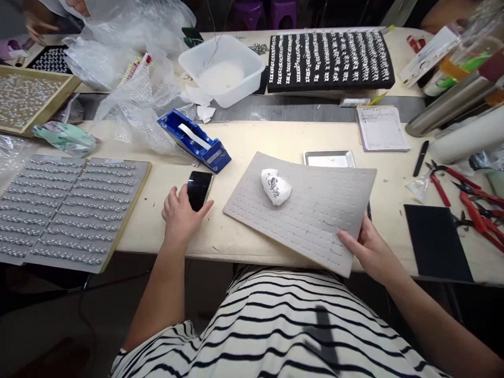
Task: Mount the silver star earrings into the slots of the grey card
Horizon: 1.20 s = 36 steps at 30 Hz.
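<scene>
Take the middle of the grey board (326, 197) as the centre of your clock. It is a thin, stiff, four-cornered panel, matte on top and marked with rows of short slits or dents. It lies aslant over the pale, smooth table (252, 137), its near corner jutting past the edge.

At 4 o'clock your right hand (372, 247) has hold of it, closed to a pinch: the thumb lies flat on top, and the fingers are mostly hidden at the edge and underneath. On the board, toward 10, sits a lumpy white packet (276, 188) with dark handwriting across its wrinkled wrapping.

At 9 your left hand (180, 215) is half open, thumb and fingers curved around the near end of a phone (200, 188), a slim slab of glossy black glass. You touch it there, but whether you grip it firmly cannot be told.

Farther out at 9, the grey panels (139, 173) carry rows of shiny, rope-like metal links. At 10 stands a blue, hard plastic tape dispenser (192, 137); at 11, a milky, round-cornered tub (244, 86). Just past 12, the board partly covers a shallow metal tray (329, 156). Red-handled pliers (473, 211) lie at 3.
</scene>
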Available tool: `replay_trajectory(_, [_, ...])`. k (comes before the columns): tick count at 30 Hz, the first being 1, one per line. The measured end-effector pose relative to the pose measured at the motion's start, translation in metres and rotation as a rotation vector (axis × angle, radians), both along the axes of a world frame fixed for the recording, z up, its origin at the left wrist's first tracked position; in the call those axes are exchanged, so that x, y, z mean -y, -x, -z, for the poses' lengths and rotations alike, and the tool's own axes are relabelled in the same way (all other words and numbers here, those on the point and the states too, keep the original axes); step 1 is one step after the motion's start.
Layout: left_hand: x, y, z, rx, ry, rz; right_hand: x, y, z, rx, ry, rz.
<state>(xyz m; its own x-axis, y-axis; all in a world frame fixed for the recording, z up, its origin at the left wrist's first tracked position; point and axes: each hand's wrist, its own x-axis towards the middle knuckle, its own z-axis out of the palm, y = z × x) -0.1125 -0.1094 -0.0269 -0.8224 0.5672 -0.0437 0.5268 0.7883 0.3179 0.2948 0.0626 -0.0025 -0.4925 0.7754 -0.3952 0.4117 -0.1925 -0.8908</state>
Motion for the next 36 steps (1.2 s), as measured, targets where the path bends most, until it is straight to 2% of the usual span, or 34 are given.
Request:
replay_trajectory(2, [-0.004, -0.023, -0.009, -0.037, -0.114, 0.111, 0.028, -0.014, 0.005, 0.025, 0.021, 0.045])
replay_trajectory(4, [-0.011, -0.059, -0.014, 0.013, -0.265, 0.343, 0.052, -0.025, 0.010, 0.044, 0.039, 0.074])
replay_trajectory(6, [-0.022, -0.099, -0.012, 0.136, -0.321, 0.578, 0.069, -0.033, 0.015, 0.052, 0.055, 0.083])
replay_trajectory(7, [-0.029, -0.117, -0.009, 0.188, -0.309, 0.654, 0.074, -0.038, 0.017, 0.066, 0.067, 0.066])
replay_trajectory(9, [-0.043, -0.145, 0.002, 0.223, -0.281, 0.709, 0.078, -0.050, 0.017, 0.129, 0.076, -0.011])
replay_trajectory(11, [-0.054, -0.159, 0.014, 0.207, -0.290, 0.690, 0.077, -0.064, 0.013, 0.226, 0.029, -0.093])
replay_trajectory(14, [-0.061, -0.157, 0.028, 0.230, -0.381, 0.660, 0.076, -0.079, 0.004, 0.322, -0.155, -0.055])
replay_trajectory(16, [-0.058, -0.153, 0.032, 0.332, -0.515, 0.634, 0.078, -0.076, -0.001, 0.283, -0.254, -0.008])
replay_trajectory(19, [-0.050, -0.156, 0.035, 0.665, -0.755, 0.622, 0.078, -0.051, 0.000, 0.124, -0.315, -0.003])
replay_trajectory(21, [-0.046, -0.164, 0.036, 0.826, -0.823, 0.632, 0.072, -0.026, 0.005, 0.051, -0.341, -0.025])
replay_trajectory(25, [-0.042, -0.177, 0.038, 0.835, -0.783, 0.677, 0.050, 0.016, 0.023, 0.031, -0.507, -0.123])
replay_trajectory(27, [-0.040, -0.177, 0.036, 0.795, -0.764, 0.683, 0.042, 0.028, 0.033, 0.066, -0.573, -0.134])
replay_trajectory(30, [-0.039, -0.173, 0.030, 0.703, -0.737, 0.717, 0.036, 0.035, 0.045, 0.105, -0.593, -0.159])
replay_trajectory(33, [-0.043, -0.171, 0.023, 0.522, -0.609, 0.881, 0.033, 0.038, 0.049, 0.109, -0.659, -0.155])
replay_trajectory(36, [-0.049, -0.171, 0.019, 0.391, -0.484, 1.024, 0.030, 0.043, 0.046, 0.123, -0.787, -0.127])
